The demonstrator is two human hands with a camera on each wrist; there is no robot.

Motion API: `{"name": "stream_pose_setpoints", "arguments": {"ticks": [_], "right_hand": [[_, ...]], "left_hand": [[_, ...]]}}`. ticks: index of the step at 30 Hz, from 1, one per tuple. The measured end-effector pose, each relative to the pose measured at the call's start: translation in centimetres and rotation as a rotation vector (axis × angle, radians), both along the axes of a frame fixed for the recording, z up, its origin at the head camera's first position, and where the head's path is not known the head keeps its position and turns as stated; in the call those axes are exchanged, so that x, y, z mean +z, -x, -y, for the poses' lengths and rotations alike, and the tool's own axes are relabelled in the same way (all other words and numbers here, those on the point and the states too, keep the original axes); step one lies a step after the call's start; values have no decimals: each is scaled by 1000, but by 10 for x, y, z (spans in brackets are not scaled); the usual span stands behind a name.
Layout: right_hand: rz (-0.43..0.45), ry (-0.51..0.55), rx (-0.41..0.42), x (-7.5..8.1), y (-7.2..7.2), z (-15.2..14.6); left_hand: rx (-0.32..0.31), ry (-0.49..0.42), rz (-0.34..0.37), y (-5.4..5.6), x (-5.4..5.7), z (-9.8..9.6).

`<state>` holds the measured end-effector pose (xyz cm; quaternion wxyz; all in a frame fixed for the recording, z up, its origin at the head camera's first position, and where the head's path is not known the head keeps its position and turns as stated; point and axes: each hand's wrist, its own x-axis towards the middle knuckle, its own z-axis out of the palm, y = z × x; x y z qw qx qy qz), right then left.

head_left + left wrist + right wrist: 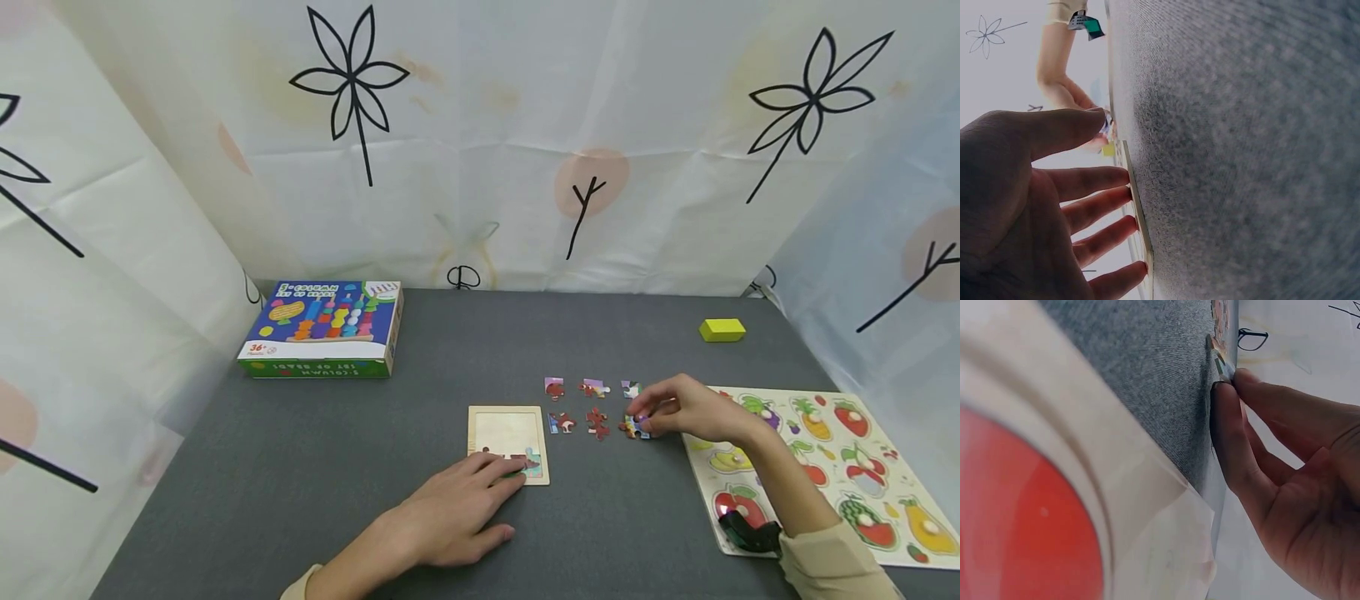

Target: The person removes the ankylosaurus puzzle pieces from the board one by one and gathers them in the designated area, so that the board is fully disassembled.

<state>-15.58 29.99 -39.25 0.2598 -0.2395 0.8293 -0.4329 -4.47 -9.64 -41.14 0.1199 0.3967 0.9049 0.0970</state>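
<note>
My left hand [456, 510] lies with extended fingers over the lower edge of a small wooden puzzle tray [504, 422]. In the left wrist view its fingertips [1124, 275] rest along the tray's rim. A few fitted pieces [533, 461] show in the tray's bottom part, partly covered by those fingers. To the right of the tray, my right hand [688, 410] pinches a colourful jigsaw piece [634, 428] between thumb and finger, low over the table. The right wrist view shows this piece [1225, 367] tilted at the fingertips. Several loose jigsaw pieces [597, 423] lie in two rows between tray and right hand.
A fruit peg-puzzle board [806, 525] lies under my right forearm. At the back left sits a blue bead-set box [322, 325], and at the back right a yellow block [722, 330]. Printed white cloth [480, 108] hangs round the grey table [315, 450].
</note>
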Motion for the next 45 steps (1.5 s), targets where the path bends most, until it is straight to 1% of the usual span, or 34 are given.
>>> {"name": "stream_pose_setpoints", "arguments": {"ticks": [7, 12, 18, 24, 34, 37, 40, 45], "right_hand": [[-3, -53, -10, -1, 2, -1], [-17, -63, -16, -1, 1, -1], [-39, -84, -25, -2, 1, -2], [-42, -102, -39, 0, 0, -2], [-41, -62, -54, 3, -1, 0], [-64, -57, -49, 5, -2, 4], [-93, -43, -45, 7, -4, 9], [-109, -28, -41, 8, -6, 19]], "left_hand": [[1, -6, -8, -1, 0, 0], [-2, -2, -17, 0, 0, 1], [3, -4, 2, 0, -1, 1], [12, -6, 15, 0, 0, 0], [19, 6, 54, 1, 1, 0], [20, 8, 60, 1, 2, 0], [18, 4, 58, 1, 2, 0], [13, -8, 36, 1, 1, 0]]}}
